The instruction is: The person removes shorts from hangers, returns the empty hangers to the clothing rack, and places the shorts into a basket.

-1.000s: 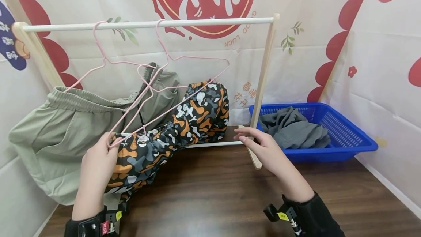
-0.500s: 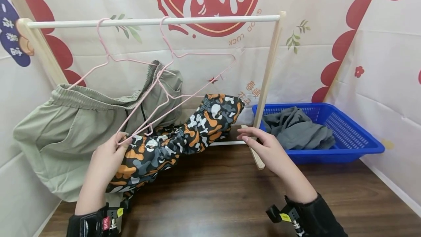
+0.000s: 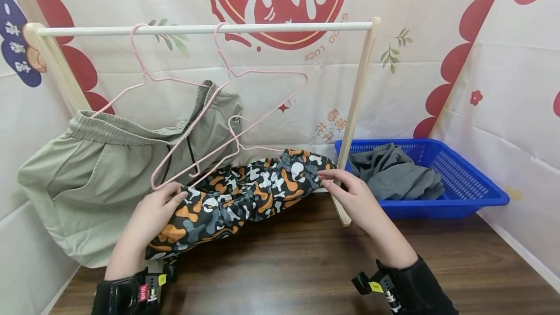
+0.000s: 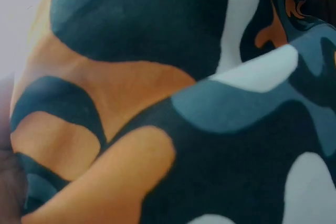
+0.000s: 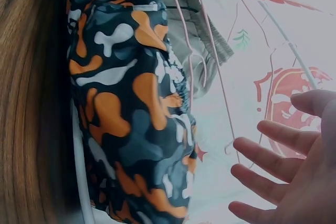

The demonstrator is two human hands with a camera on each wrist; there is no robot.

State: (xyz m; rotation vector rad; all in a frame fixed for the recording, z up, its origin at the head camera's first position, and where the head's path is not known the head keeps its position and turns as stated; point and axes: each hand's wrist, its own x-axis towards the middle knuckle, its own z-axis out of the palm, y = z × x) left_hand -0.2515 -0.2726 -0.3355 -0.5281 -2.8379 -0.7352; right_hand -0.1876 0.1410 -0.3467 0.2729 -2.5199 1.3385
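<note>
Elastic-waisted shorts [image 3: 258, 193] in an orange, grey and white camouflage-like print stretch low across the middle of the head view. My left hand [image 3: 148, 218] pinches their left waistband corner; the print fills the left wrist view. A pink hanger [image 3: 237, 142] with its hook up runs into the waistband. Just above the left fingers is the lower corner of another pink hanger [image 3: 262, 72], bare, hung on the rail. My right hand [image 3: 354, 196] is beside the shorts' right end, its fingers spread and holding nothing in the right wrist view.
A rack with a white rail [image 3: 280, 27] and wooden side posts [image 3: 358, 81] stands on the brown table [image 3: 271, 266]. Sage-green shorts [image 3: 100, 174] hang at its left on a pink hanger [image 3: 144, 69]. At right, a blue basket [image 3: 463, 179] holds grey cloth [image 3: 398, 174].
The printed shorts' right end and the hanger in them have dropped and swung right, toward the right hand. The left fingers have let go of the hanging hanger's corner. The right hand has barely moved.
</note>
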